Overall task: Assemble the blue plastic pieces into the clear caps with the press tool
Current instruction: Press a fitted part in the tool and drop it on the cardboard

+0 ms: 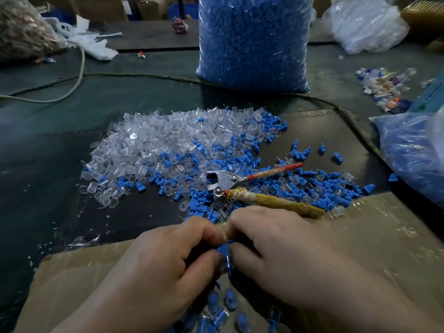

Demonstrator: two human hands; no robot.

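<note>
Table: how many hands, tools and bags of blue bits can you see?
Hands: 2, left hand, right hand, together pinching a blue bit
Tool: 1
Bags of blue bits: 2, middle bag, right bag
Total: 5

This is a small factory or assembly workshop, where parts are put together by hand. On the dark work table [60,164] stands a big bag of blue pieces [254,42], and a loose heap of clear caps [153,143] lies before it. A hand press tool [240,186] lies among the parts. More filled plastic bags [365,22] and cardboard boxes [153,7] stand behind.
</note>
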